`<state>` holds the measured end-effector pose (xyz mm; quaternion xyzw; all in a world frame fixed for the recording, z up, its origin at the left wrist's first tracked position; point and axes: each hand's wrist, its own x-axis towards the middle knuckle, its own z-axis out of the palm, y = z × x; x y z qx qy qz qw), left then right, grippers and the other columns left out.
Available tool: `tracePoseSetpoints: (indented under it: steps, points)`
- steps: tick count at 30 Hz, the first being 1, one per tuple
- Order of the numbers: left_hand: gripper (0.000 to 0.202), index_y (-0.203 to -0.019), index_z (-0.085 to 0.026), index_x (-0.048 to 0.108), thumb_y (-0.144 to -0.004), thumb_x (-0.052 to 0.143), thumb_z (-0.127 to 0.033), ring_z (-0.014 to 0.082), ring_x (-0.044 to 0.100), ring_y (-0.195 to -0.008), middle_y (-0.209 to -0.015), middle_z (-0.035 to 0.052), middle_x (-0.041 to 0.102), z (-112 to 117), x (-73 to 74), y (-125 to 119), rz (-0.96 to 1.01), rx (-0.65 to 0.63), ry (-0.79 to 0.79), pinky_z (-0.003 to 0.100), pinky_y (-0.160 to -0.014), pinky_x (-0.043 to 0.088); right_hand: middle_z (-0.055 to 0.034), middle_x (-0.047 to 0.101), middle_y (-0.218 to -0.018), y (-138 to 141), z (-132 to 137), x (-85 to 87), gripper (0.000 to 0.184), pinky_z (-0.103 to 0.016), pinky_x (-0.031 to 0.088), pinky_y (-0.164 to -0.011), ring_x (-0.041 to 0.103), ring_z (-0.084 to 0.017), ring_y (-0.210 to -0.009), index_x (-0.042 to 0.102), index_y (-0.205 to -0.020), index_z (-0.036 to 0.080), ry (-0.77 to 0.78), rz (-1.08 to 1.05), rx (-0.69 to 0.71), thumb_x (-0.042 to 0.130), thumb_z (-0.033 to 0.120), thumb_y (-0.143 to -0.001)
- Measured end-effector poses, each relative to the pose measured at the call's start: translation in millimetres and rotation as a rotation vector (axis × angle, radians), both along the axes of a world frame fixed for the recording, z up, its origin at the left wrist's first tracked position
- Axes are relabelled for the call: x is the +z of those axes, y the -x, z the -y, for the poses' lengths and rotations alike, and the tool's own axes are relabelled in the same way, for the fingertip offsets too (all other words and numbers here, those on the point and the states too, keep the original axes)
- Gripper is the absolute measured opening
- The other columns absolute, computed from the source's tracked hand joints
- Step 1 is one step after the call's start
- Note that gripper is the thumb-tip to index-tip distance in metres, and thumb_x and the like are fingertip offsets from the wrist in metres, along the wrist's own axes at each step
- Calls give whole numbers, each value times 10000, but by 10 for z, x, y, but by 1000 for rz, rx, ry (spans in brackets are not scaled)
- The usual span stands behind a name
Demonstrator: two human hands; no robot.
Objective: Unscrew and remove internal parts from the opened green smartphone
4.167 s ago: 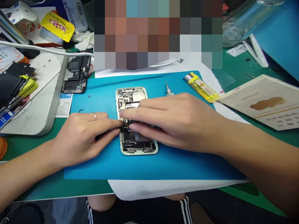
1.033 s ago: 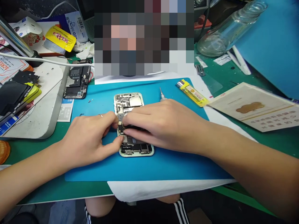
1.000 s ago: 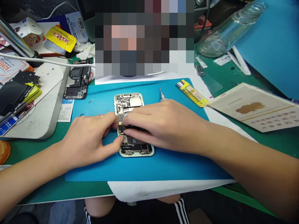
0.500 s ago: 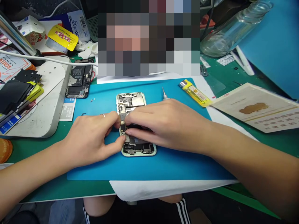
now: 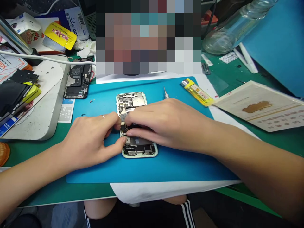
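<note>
An opened phone [image 5: 133, 101] with a pale green frame lies face down on the blue mat [image 5: 166, 164], its boards and shields exposed. My left hand [image 5: 91, 139] rests at the phone's left edge, thumb and fingers pinched against a small part at the middle of the phone. My right hand [image 5: 166, 125] lies across the phone's middle from the right, fingertips pressed on the same spot. The part under the fingers is mostly hidden. A ring shows on my left hand.
A screwdriver tip [image 5: 165, 93] pokes out behind my right hand. A yellow lighter [image 5: 196, 91] lies at the mat's back right. Another opened phone [image 5: 77, 80], tiny screws [image 5: 91, 101], a white pad [image 5: 47, 104], a booklet [image 5: 261, 106] and a glass bottle [image 5: 228, 34] surround the mat.
Since four seconds ago my left fingers have curled in tighter on the phone's middle. Over the last second both hands hold the same grip; only the camera view shifts slightly.
</note>
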<state>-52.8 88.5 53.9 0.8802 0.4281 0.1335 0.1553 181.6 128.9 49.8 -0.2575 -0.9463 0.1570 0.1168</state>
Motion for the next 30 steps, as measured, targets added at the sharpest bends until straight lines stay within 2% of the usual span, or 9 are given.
tracePoseSetpoints:
  steps: [14,20,23,26,30]
  points:
    - [136,-912,-196,580,-921,625,-324,96,563,-532,-653,-78,556,-12,-4,-5,3,-4,8,239,-524,322,-8,750,-881,22,15,28,117,-283,243,-605,628,-168,-728,650,-957,190,48,40,-27,645,277,-1035]
    - [137,-934,-205,564,-942,621,-329,97,545,-528,-652,-82,547,-2,-11,10,-4,-9,9,245,-517,318,-28,728,-842,-72,-7,6,209,-297,283,-607,624,-167,-725,673,-980,166,-133,-110,30,538,281,-1090]
    - [114,-1007,-212,547,-989,575,-321,83,517,-506,-669,-93,564,8,-22,45,37,-2,40,240,-509,319,-30,708,-821,-114,-20,13,274,-306,276,-598,589,-158,-694,679,-944,166,-231,-106,46,483,265,-1107]
    - [81,-1052,-223,527,-1004,542,-286,76,498,-491,-674,-103,562,14,-42,72,71,-1,58,236,-501,318,-17,689,-774,-138,-14,31,329,-313,219,-569,563,-144,-653,699,-944,178,-246,-64,137,423,220,-1117]
    - [76,-1043,-227,525,-990,551,-274,86,520,-519,-685,-95,565,19,-58,83,65,-4,43,240,-506,326,8,698,-742,-194,0,103,330,-310,186,-543,581,-131,-597,728,-1066,211,-129,-6,270,406,252,-1125]
